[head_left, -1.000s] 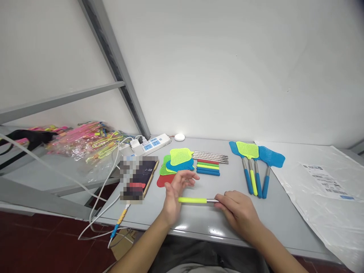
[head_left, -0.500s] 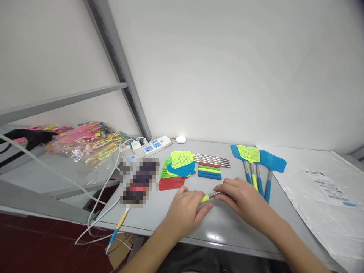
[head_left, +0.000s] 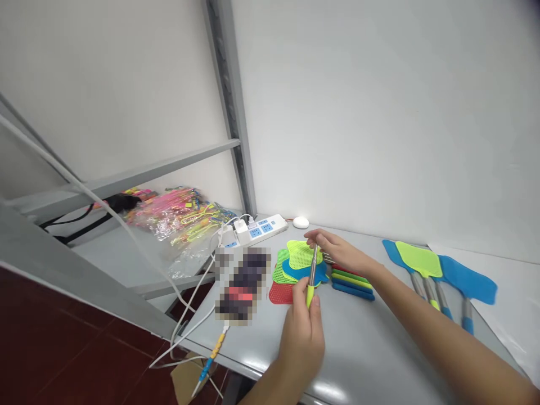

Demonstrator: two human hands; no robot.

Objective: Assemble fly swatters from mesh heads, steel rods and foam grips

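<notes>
My left hand (head_left: 300, 337) is closed around a yellow-green fly swatter handle (head_left: 310, 295), its metal rod (head_left: 313, 273) pointing up and away. My right hand (head_left: 340, 253) reaches over the pile of swatter heads, fingers stretched out just behind the rod's tip. Beneath and beside those fingers lies a yellow-green swatter head (head_left: 301, 256); whether they touch it I cannot tell. Under it are a blue head (head_left: 301, 271), a green head (head_left: 279, 270) and a red head (head_left: 280, 292). Coloured grip tubes (head_left: 352, 288) lie right of the pile, and my right hand mostly hides the metal rods there.
Several whole fly swatters (head_left: 422, 260) lie at the right by a white plastic sheet (head_left: 510, 326). To the left are a pixelated device (head_left: 244, 287) on a cable, a power strip (head_left: 265, 229) and a white round object (head_left: 301, 223). Bagged colourful items (head_left: 181, 214) rest on a shelf beyond.
My view has swung left. My right hand has left the rod and moved forward to the swatter heads. My left hand has turned the handle so that its rod points up.
</notes>
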